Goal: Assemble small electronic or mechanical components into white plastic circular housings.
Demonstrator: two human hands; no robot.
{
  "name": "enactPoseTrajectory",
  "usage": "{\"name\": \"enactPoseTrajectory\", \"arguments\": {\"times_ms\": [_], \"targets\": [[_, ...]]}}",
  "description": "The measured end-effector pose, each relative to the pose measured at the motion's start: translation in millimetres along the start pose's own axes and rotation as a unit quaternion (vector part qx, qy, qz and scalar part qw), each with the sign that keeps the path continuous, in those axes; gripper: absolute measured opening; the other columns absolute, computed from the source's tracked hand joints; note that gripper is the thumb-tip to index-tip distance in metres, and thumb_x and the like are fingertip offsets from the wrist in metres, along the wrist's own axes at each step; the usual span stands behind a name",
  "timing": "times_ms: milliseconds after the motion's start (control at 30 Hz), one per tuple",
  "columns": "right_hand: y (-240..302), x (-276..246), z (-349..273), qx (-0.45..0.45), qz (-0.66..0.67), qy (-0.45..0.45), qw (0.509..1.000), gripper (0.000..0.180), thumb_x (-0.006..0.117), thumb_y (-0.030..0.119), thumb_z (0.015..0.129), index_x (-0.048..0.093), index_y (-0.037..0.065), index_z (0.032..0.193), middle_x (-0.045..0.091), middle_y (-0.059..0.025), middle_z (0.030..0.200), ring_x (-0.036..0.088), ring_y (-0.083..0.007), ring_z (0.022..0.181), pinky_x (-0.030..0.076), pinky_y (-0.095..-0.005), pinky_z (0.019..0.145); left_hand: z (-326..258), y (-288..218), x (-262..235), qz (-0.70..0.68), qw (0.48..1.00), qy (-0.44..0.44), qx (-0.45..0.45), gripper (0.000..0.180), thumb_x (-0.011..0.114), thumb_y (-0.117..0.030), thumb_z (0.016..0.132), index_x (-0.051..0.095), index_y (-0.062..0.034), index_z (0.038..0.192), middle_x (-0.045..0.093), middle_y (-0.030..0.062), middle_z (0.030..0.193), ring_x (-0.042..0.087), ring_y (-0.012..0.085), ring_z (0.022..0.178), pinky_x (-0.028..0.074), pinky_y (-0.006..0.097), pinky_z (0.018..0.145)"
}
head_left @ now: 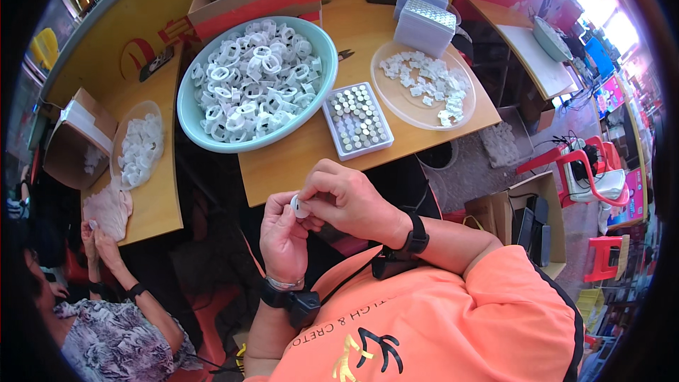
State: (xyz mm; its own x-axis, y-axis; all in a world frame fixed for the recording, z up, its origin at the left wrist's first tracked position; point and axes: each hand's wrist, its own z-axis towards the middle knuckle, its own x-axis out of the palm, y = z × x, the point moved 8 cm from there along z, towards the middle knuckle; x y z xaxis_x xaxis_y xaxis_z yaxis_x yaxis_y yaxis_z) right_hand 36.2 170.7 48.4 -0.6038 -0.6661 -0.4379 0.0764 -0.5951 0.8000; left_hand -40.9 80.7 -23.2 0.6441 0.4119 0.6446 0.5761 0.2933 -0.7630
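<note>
In front of my chest, just off the table's near edge, both my hands meet at a small round white plastic part (300,206) with a dark slot in its face. My left hand (281,240) pinches it from below between thumb and fingers. From above, my right hand (346,197) closes its thumb and fingertips on the same part, hiding some of it. Beyond my hands stands a shallow white tray (366,152) holding many small round silvery pieces. A large pale-green basin (247,146) heaped with white plastic rings (254,78) stands to its left.
Small flat white pieces lie in a clear round tray (392,102) at right. Behind it are white boxes (424,32); an open carton (258,0) stands behind the basin. At left, a co-worker's hands (102,244) work beside another table (159,201). Red stools (598,177) stand far right.
</note>
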Motion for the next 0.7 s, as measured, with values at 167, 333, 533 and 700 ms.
{"name": "enactPoseTrajectory", "arguments": {"times_ms": [167,333,533,700], "targets": [[-16,4,-3,0.174,0.198,0.021,0.964,0.014,0.069,0.009,0.082,0.059,0.0,0.087,0.062,-0.0115,0.08,0.065,-0.0199,0.072,0.052,-0.0311,0.065,0,-9,2,0.051,0.999,0.016,0.002,0.027,0.046,-0.02,0.099,0.052,0.0,0.116,0.064,0.0112,0.093,0.063,0.018,0.074,0.051,0.028,0.068],[-13,-6,3,0.102,0.106,-0.013,0.989,0.014,0.07,0.008,0.082,0.06,0.0,0.087,0.063,-0.0103,0.079,0.065,-0.0194,0.072,0.052,-0.0304,0.065,-2,-15,2,0.23,0.973,-0.012,0.0,0.033,0.046,-0.013,0.099,0.051,0.0009,0.128,0.066,0.0096,0.094,0.063,0.0135,0.075,0.051,0.024,0.066],[-10,-2,3,0.074,0.038,0.004,0.997,0.013,0.071,0.005,0.08,0.061,0.001,0.086,0.063,-0.0103,0.079,0.065,-0.02,0.071,0.051,-0.0299,0.063,-5,-12,4,0.285,0.954,-0.042,0.086,0.029,0.047,-0.003,0.096,0.056,0.0024,0.123,0.064,0.0035,0.085,0.059,0.0072,0.068,0.049,0.02,0.061],[-12,1,-3,0.09,0.04,-0.018,0.995,0.013,0.07,0.009,0.08,0.062,0.0,0.085,0.062,-0.0139,0.079,0.064,-0.0283,0.072,0.05,-0.034,0.064,-3,-13,1,0.291,0.953,-0.046,0.062,0.028,0.048,-0.003,0.096,0.056,0.0025,0.122,0.064,0.0024,0.083,0.058,0.0064,0.067,0.048,0.019,0.059]]}}
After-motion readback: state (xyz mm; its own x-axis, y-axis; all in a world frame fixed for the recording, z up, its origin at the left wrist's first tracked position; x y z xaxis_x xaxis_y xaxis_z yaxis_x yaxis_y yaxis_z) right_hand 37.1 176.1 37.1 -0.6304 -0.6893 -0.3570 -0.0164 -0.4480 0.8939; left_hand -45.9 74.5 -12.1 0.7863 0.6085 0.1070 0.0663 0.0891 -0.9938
